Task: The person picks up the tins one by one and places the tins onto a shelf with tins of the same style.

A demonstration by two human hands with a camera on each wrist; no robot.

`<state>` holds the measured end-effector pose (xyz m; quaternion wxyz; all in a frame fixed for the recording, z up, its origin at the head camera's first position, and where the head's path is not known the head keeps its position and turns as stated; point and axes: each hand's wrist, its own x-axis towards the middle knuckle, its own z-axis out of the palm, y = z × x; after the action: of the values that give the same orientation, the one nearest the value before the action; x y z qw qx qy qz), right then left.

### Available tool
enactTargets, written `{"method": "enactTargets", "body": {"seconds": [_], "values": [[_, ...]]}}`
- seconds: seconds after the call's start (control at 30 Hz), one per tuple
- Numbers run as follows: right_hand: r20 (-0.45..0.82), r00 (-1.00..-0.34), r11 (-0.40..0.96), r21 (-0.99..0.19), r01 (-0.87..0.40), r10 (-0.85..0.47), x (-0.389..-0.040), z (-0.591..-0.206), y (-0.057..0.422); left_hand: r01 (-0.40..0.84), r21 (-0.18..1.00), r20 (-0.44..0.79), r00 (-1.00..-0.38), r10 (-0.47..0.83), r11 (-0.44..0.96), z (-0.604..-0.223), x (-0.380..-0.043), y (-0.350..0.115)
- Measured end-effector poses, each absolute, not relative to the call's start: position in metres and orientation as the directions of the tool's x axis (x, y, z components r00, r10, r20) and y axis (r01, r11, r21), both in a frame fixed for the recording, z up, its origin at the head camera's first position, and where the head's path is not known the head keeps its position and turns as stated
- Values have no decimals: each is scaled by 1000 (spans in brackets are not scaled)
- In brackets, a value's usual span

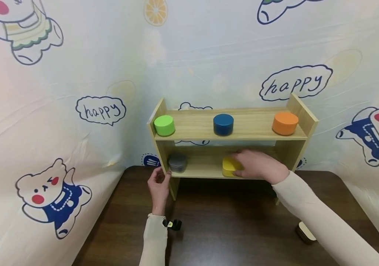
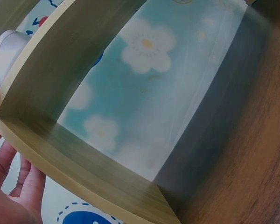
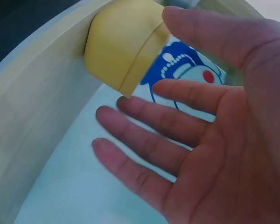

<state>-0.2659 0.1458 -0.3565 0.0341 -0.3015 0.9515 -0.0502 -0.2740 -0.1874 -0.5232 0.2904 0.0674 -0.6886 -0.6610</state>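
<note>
A small two-tier wooden shelf (image 1: 206,173) stands on the dark table. My left hand (image 1: 158,186) pinches the shelf's left side panel, thumb at the front edge and fingers (image 2: 33,186) along the outer face. Just inside that panel, a grey rounded box (image 1: 177,163) sits on the lower board. My right hand (image 1: 259,165) reaches onto the lower board beside a yellow rounded box (image 1: 228,167). In the right wrist view its fingers are spread and nearly straight, with the thumb tip right at the edge of the yellow box (image 3: 121,42).
On the upper board stand a green round box (image 1: 164,126) at left, a blue one (image 1: 223,125) in the middle and an orange one (image 1: 285,123) at right. A small pale-topped block (image 1: 306,232) lies on the table (image 1: 222,229) near my right forearm. Printed cloth (image 1: 202,59) hangs behind.
</note>
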Motion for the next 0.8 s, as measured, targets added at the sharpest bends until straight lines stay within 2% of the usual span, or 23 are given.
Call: {"method": "enactTargets", "body": {"seconds": [0.2,0.47,0.7,0.8], "values": [[28,-831,817,-166,-552,-556,-245,-360,168,279,952,306,-820,-484,129,-520,-272,-185],[49,-851,826,-218,-520,-523,-218,-373,196,293,947,322,-831,-454,135,-495,-256,-178],[110,-840,808,-233,-542,-532,-191,-401,214,297,948,315,-824,-470,116,-518,-271,-185],[66,-854,817,-263,-514,-516,-181,-417,220,306,944,326,-817,-476,122,-526,-277,-188]]}}
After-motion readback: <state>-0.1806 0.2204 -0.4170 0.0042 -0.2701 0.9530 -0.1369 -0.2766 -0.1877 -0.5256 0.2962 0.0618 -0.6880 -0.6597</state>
